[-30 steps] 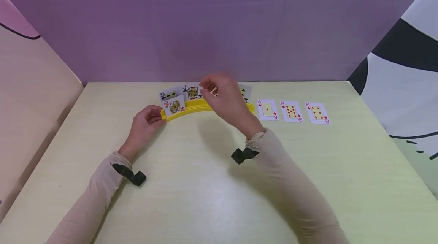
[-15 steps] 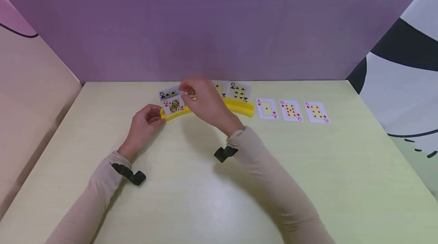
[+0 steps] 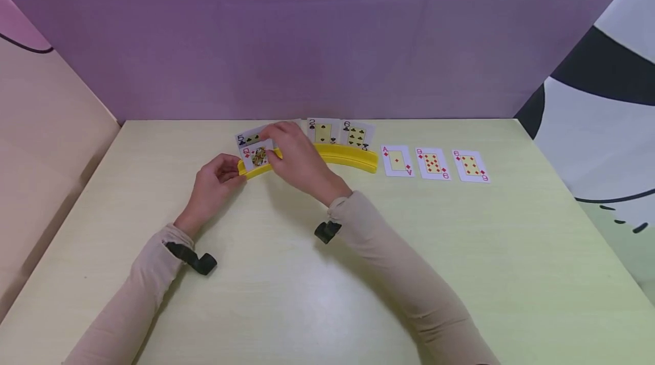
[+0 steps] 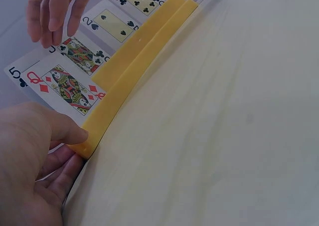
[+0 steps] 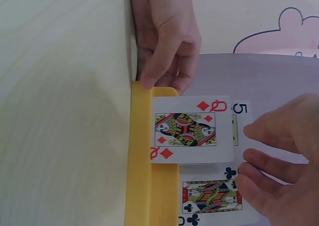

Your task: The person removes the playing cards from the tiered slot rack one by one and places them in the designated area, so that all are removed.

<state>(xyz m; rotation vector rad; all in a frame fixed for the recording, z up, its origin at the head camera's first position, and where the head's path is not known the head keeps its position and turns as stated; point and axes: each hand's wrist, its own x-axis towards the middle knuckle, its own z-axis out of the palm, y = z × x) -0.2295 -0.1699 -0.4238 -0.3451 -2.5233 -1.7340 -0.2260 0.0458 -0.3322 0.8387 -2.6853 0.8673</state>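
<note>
A curved yellow card holder (image 3: 350, 157) stands at the back of the table. My left hand (image 3: 212, 187) pinches its left end between thumb and fingers. The queen of diamonds (image 5: 192, 131) stands in the front slot at that end. Behind it are the five of clubs (image 3: 247, 139), jack of clubs (image 4: 82, 56), two of spades (image 3: 323, 131) and six of clubs (image 3: 356, 134). My right hand (image 3: 301, 161) hovers by the queen and the five, thumb and fingers apart, holding nothing. In the head view it hides the jack.
On the table right of the holder lie the ace of diamonds (image 3: 397, 160), nine of diamonds (image 3: 433, 164) and six of diamonds (image 3: 471, 166), face up in a row. A purple panel (image 3: 327, 41) rises along the table's back edge.
My right hand has moved left, from over the holder's middle to the queen of diamonds, uncovering the two and six. The left hand has stayed on the holder's end.
</note>
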